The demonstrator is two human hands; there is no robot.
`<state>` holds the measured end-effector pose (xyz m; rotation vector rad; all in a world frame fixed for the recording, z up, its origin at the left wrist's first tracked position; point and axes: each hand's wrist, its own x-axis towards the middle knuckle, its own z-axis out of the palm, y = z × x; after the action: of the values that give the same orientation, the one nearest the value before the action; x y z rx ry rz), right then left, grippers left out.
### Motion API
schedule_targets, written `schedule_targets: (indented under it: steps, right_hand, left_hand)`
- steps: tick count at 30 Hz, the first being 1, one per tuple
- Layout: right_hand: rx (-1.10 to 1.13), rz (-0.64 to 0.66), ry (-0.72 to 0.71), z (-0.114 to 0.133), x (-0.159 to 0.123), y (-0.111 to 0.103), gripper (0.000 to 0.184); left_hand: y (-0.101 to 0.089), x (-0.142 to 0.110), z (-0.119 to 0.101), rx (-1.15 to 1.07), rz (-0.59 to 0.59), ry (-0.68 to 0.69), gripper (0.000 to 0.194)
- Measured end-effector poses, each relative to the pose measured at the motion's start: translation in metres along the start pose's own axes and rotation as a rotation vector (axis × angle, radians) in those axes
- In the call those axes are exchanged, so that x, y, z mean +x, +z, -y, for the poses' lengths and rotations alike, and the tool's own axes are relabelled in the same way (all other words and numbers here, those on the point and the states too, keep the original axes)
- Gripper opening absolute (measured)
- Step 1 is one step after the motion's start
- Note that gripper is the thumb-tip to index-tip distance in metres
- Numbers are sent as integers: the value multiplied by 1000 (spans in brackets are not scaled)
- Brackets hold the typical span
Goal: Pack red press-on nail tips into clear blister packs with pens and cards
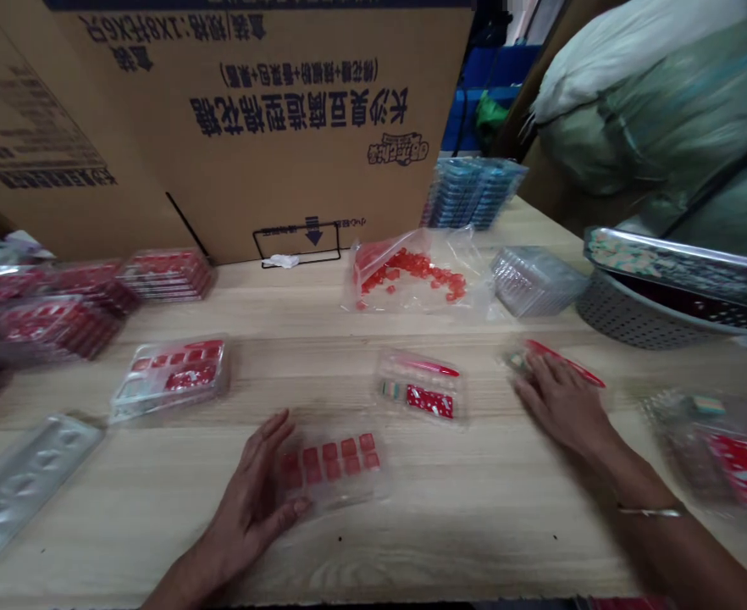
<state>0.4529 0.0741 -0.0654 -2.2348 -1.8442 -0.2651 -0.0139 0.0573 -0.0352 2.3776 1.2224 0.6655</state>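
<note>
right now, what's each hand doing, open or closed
left hand: open, at the cube tray
right hand: at the red pen, grip too blurred to tell

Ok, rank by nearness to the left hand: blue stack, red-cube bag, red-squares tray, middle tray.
1. Red-squares tray, at the left hand's fingers.
2. Middle tray, to the right.
3. Red-cube bag, ahead and right.
4. Blue stack, farthest back, right.

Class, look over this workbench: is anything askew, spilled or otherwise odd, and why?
The large cardboard box stands with its lettering upside down. A small white scrap lies at its foot. Red pieces sit loose and jumbled in a clear bag, unlike the neat rows in the tray by the left hand.
</note>
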Motion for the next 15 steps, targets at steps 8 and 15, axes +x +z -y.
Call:
schedule_targets:
  steps: [8, 15]
  right_hand:
    - [143, 42, -237, 77, -7, -5, 51]
    - [322, 219, -608, 143, -11, -4, 61]
  left_hand:
    - [3, 6, -1, 100, 147, 71, 90]
    - [-16, -6, -6, 35, 146, 10, 98]
